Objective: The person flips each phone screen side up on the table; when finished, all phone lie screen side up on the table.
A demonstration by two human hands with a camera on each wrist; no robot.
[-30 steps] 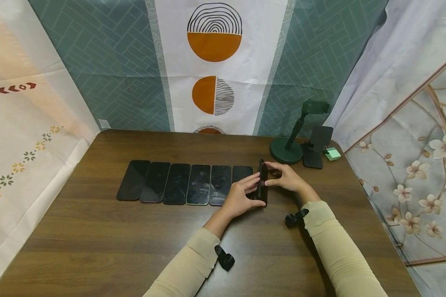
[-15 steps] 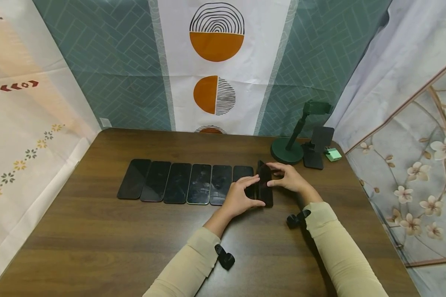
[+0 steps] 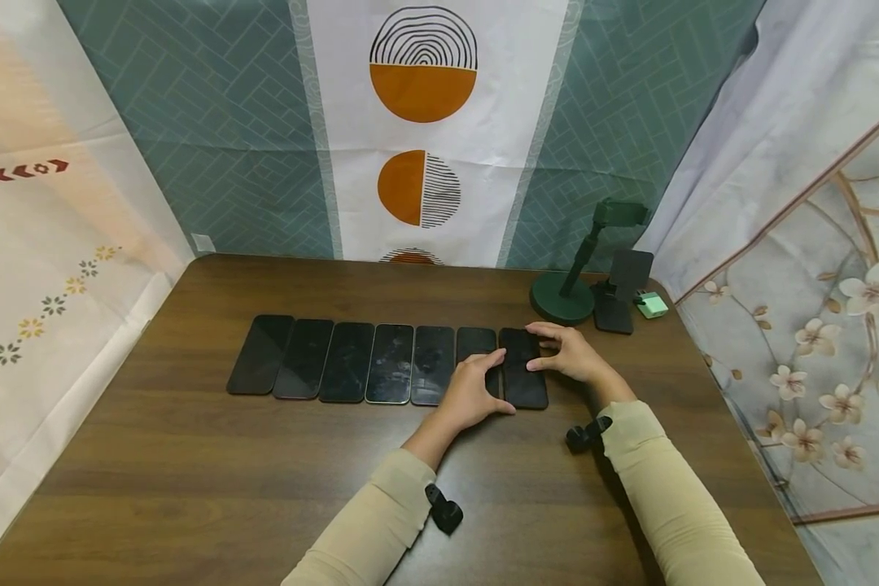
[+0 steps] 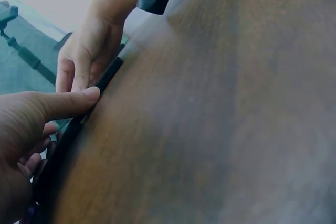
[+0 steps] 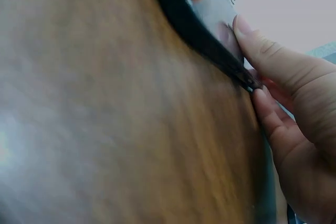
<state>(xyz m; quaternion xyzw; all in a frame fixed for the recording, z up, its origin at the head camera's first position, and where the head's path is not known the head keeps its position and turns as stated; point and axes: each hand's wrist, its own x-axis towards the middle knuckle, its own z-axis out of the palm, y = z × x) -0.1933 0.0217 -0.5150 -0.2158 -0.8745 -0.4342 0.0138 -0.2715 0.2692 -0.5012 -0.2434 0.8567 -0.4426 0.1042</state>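
Note:
A dark phone (image 3: 524, 382) lies at the right end of a row of phones, screen side dark. My right hand (image 3: 567, 354) holds its right side, thumb on top; in the right wrist view that hand's thumb and fingers (image 5: 270, 111) pinch the phone's edge (image 5: 210, 45). My left hand (image 3: 472, 387) spreads over the neighbouring phone (image 3: 476, 340), its fingertips by the left edge of the end phone and its thumb by the near edge. The left wrist view shows the left thumb (image 4: 68, 103) stretched along the phones' near edge.
Several more dark phones (image 3: 391, 366) run leftward, side by side, on the wooden table (image 3: 264, 480). Behind my right hand stand a green round-based stand (image 3: 562, 299), a small black phone holder (image 3: 615, 313) and a pale green block (image 3: 652, 305).
The end phone has tipped from standing on its long edge down to the right, and now lies about flat. My right hand went down with it slightly; the left hand barely moved.

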